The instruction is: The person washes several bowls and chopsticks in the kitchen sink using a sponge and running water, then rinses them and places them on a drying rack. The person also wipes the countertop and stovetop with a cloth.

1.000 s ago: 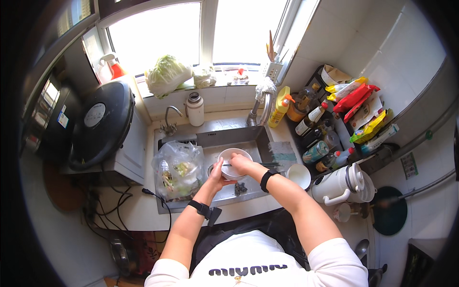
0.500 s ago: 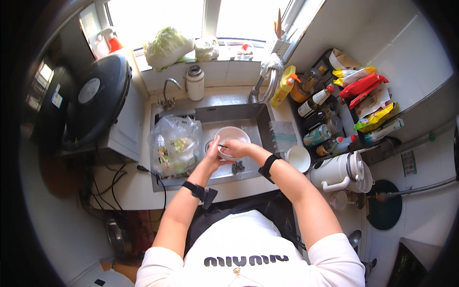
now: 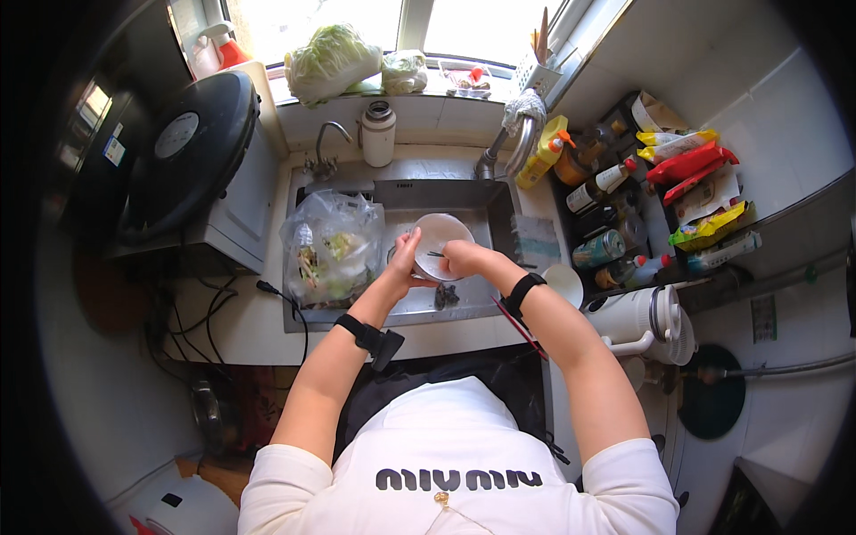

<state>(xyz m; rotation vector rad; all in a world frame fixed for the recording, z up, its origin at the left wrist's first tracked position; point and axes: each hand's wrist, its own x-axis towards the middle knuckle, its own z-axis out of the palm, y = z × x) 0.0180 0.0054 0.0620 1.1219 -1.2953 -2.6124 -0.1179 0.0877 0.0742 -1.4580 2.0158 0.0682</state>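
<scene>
A white bowl (image 3: 443, 229) is held over the sink basin, tipped so its inside shows. My left hand (image 3: 406, 263) grips its left and near side, thumb up along the rim. In my right hand (image 3: 462, 259), fingers closed, are thin dark sticks that look like chopsticks (image 3: 438, 255); their tips are inside the bowl. What else lies in the bowl is too small to make out. Below the hands, a dark clump (image 3: 446, 296) rests at the near side of the metal sink (image 3: 412, 190).
A clear plastic bag (image 3: 332, 245) of vegetable scraps fills the sink's left side. A faucet (image 3: 504, 147) and white flask (image 3: 378, 134) stand behind. To the right are a white bowl (image 3: 563, 287), a white kettle-like appliance (image 3: 633, 321) and several bottles. Cabbage (image 3: 332, 64) sits on the sill.
The bowl has tipped further and shifted slightly right, showing more of its inside. My right hand has moved slightly right and down with the chopsticks. The whole view has shifted a little.
</scene>
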